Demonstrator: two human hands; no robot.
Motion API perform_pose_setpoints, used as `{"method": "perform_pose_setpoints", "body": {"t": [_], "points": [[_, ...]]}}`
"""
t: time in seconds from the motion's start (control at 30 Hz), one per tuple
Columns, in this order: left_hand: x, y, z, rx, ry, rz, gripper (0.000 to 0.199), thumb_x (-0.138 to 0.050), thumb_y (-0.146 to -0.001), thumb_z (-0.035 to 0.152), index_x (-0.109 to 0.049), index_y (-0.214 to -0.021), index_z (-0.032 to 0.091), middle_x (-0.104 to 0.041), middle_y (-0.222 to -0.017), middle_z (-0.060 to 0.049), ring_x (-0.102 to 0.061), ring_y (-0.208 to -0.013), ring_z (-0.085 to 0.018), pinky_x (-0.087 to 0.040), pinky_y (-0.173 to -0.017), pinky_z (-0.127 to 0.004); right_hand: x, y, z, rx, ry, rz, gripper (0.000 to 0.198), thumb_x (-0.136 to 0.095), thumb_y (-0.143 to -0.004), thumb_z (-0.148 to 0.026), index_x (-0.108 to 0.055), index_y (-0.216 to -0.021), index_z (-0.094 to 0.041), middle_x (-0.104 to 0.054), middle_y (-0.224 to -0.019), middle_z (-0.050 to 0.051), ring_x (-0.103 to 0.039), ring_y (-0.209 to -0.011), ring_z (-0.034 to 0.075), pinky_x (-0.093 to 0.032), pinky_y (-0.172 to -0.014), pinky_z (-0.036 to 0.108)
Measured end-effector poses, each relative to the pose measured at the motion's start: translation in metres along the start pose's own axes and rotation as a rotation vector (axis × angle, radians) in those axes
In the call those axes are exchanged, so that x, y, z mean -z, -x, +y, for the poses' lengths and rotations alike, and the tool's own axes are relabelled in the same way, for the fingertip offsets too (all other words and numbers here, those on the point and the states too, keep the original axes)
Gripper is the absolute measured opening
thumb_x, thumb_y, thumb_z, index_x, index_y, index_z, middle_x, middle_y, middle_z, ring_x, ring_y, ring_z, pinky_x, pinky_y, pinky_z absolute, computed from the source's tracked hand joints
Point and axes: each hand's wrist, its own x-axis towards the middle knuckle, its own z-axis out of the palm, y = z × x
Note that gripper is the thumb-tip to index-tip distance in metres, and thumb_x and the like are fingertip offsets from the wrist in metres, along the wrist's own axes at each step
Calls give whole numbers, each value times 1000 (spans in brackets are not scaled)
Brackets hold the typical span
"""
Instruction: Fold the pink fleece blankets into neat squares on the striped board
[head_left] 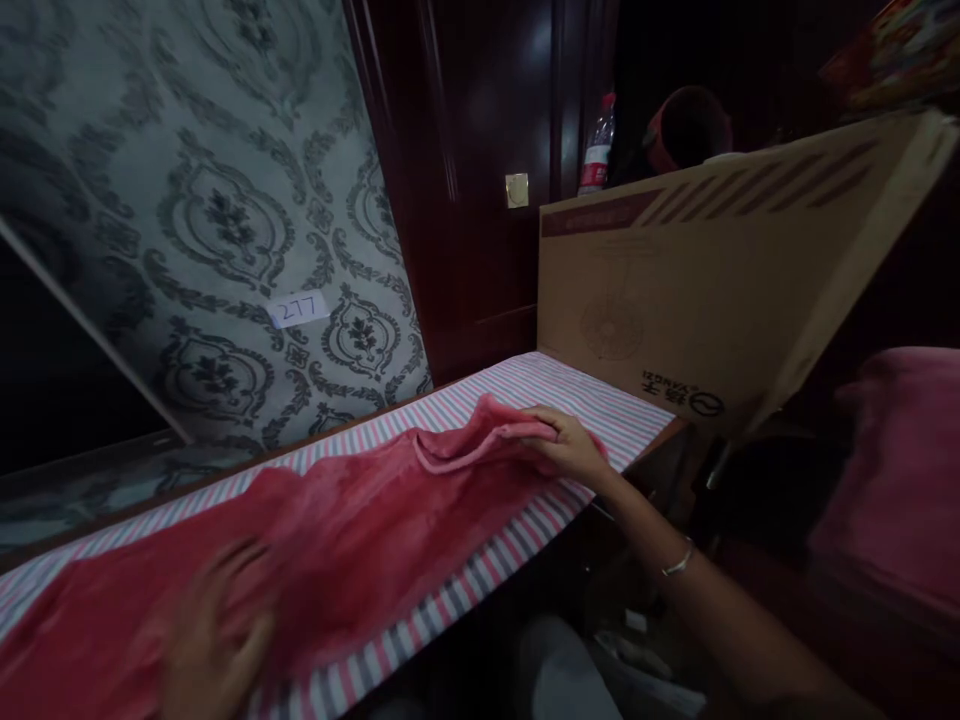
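Note:
A long piece of red plush cloth (375, 540) lies spread along a table covered with a striped cloth (420, 640). At its right end a fold is raised, showing a lighter edge. My right hand (571, 447) is closed on that folded edge, fingers over the top and the thumb hidden. A thin bracelet (679, 558) circles my right wrist. Toward the lower left, my left hand (217, 630) is over the red cloth, blurred by motion, with thumb and fingers apart. Whether it presses on the cloth I cannot tell.
A large cardboard box (637, 300) stands at the table's right end. Behind it are a red-capped bottle (598, 150) and a dark round container (690, 130). Patterned wallpaper (232, 220) bears a paper marked 277 (298, 308). Pink fabric (896, 480) sits at far right.

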Motion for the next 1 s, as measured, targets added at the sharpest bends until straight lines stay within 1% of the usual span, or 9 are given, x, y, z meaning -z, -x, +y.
{"method": "perform_pose_setpoints", "body": {"t": [0.13,0.2,0.3,0.4,0.47,0.67,0.8,0.9,1.0], "points": [[-66,-35,105,-150,336,-275,38,-62,-87,43,-64,-120,25,-57,-144,-10,-50,-137,-31,-43,-112,-51,-5,14,-19,16,-8,-21,26,-65,-81,-32,-73,-104,-23,-72,-99,5,-66,-92,22,-52,-84,35],[-96,-57,151,-150,430,-341,34,-71,-81,41,-67,-110,23,-61,-137,-11,-45,-140,-33,-42,-111,-53,-5,21,-25,7,-8,-34,24,-64,-83,-32,-73,-104,-24,-72,-100,5,-66,-95,23,-52,-84,36],[-127,-77,190,-105,547,-422,23,-76,-77,38,-70,-93,22,-66,-115,-9,-55,-125,-31,-47,-102,-47,-3,29,-27,-10,12,-27,23,-65,-85,-34,-73,-104,-24,-72,-101,5,-66,-96,23,-52,-85,36],[-142,-82,203,-105,672,-505,15,-72,-81,36,-72,-83,22,-59,-90,-3,-60,-91,-21,-51,-82,-35,-2,36,-22,-13,39,-12,22,-65,-85,-35,-72,-102,-23,-72,-99,5,-65,-93,23,-51,-85,36],[-145,-81,207,-114,741,-494,13,-66,-85,31,-71,-79,21,-55,-81,-1,-56,-81,-18,-48,-75,-31,-1,39,-18,-10,55,3,22,-65,-84,-36,-70,-102,-23,-71,-98,5,-64,-93,23,-51,-85,36],[-137,-107,208,-179,768,-337,19,-57,-87,22,-57,-68,20,-51,-77,0,-52,-78,-17,-44,-74,-30,12,47,11,25,168,-18,31,-65,-84,-39,-66,-109,-21,-69,-103,7,-63,-94,25,-49,-86,37],[-130,-145,205,-282,681,-306,15,-55,-87,20,-57,-72,21,-52,-78,0,-52,-78,-17,-42,-72,-30,31,61,49,-89,298,-43,28,-62,-82,-39,-66,-104,-22,-71,-98,6,-63,-90,25,-49,-82,36],[-130,-175,205,-347,621,-286,15,-53,-86,17,-55,-71,22,-51,-77,0,-51,-76,-17,-42,-71,-30,44,71,67,-235,352,52,26,-61,-79,-37,-66,-99,-22,-71,-92,5,-62,-88,25,-49,-80,35],[-132,-210,209,-365,531,-278,18,-53,-83,12,-52,-69,22,-53,-78,0,-52,-78,-16,-42,-74,-30,57,72,61,-273,310,200,23,-59,-76,-38,-64,-91,-22,-68,-85,4,-61,-83,24,-49,-79,34]]}}
